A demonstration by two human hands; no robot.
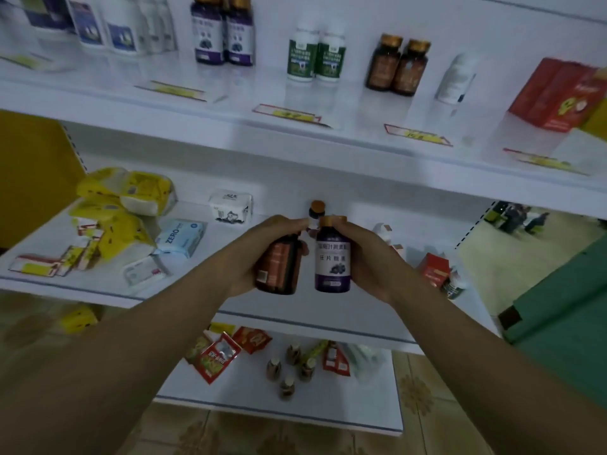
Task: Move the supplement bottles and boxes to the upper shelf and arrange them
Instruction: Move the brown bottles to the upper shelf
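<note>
**Two bottles held in front of the middle shelf**

At the centre of the frame both hands are raised side by side, each closed around a supplement bottle. The left hand (262, 254) wraps a brown bottle (279, 267) with an orange label, its fingers curled over the top so the cap is hidden. The right hand (364, 254) grips a purple bottle (332, 257) with an orange cap and a label printed in Chinese characters, the label facing the camera. The two bottles stand nearly upright, just beside each other.

Behind them, on the middle shelf (295, 205), a small dark bottle with an orange cap (317, 213) stands between the two hands. At the left of that shelf lie yellow tissue packs (124, 192) and a pale blue pack (179, 238); at the right sits a red box (435, 269).

Across the top of the frame the upper shelf (230, 106) carries pairs of bottles: two purple-labelled bottles (223, 34), two white bottles with green labels (315, 55), two brown bottles (397, 65), and a lone white bottle (455, 78). A large red box (555, 93) stands at the upper right. Yellow price tags lie along the shelf front.

At the bottom centre, the lowest shelf (279, 412) holds small bottles and red sachets.
</note>
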